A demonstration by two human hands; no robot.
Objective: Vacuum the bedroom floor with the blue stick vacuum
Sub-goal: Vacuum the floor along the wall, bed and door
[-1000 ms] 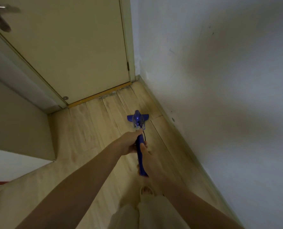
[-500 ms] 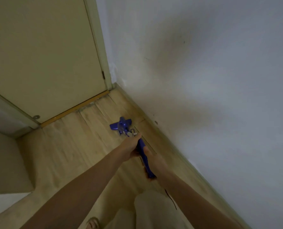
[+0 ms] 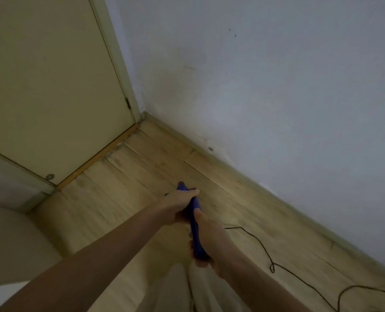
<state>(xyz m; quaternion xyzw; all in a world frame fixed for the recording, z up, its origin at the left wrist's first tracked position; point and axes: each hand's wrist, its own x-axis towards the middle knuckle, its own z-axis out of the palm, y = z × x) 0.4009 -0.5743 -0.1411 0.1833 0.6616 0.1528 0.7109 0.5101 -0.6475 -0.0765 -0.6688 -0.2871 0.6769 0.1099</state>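
vacuum [image 3: 195, 224] frame centre, head toward 12 o'clock on wood floor [image 3: 124, 183] | left hand [image 3: 178, 204] fingers wrapped round handle top | right hand [image 3: 206, 242] fingers clamped lower | cord [image 3: 274, 266] trailing to 4 o'clock

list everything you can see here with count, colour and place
blue stick vacuum: 1, blue, centre, gripped by both hands
thin black cord: 1, black, trailing on floor, lower right
light wooden plank floor: 1, tan, centre
cream door: 1, cream, upper left
pale grey wall: 1, grey, right
skirting board: 1, greenish, along wall foot
left hand: 1, upper on handle
right hand: 1, lower on handle
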